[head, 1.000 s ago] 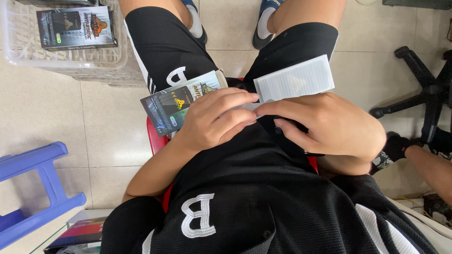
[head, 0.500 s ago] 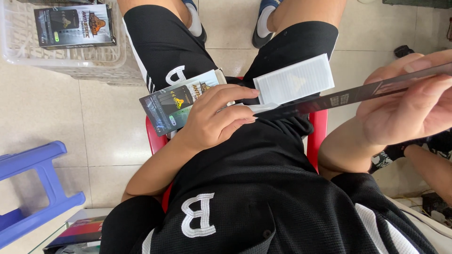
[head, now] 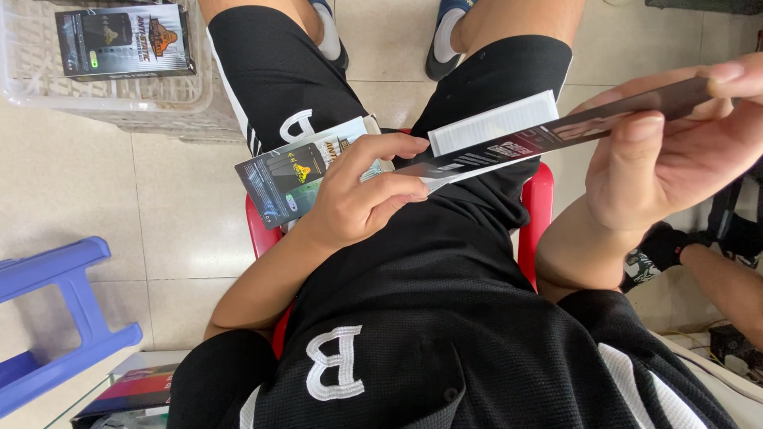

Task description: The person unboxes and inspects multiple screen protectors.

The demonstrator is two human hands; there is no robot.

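- Dark, flat card sleeve (head: 556,131): it is seen nearly edge-on and slants from the lap up towards the right of the view.
- Right hand (head: 675,155) is closed around the sleeve's upper end, thumb on the near face and fingers curled over the far edge.
- Left hand (head: 362,195) rests on the lap, its fingers bent and pressed down on a stack of flat packets (head: 298,179) lying across the left thigh; its fingertips touch the sleeve's lower end.
- White flat box (head: 493,121) lies on the right thigh, just behind the sleeve and partly hidden by it.
- Person sits on a red plastic chair (head: 540,210) in black shorts and a black shirt.
- Clear plastic basket (head: 159,103) stands on the tiled floor at upper left, with another dark printed packet (head: 123,41) inside it.
- Blue plastic stool (head: 60,306) stands at lower left, well apart from the hands.
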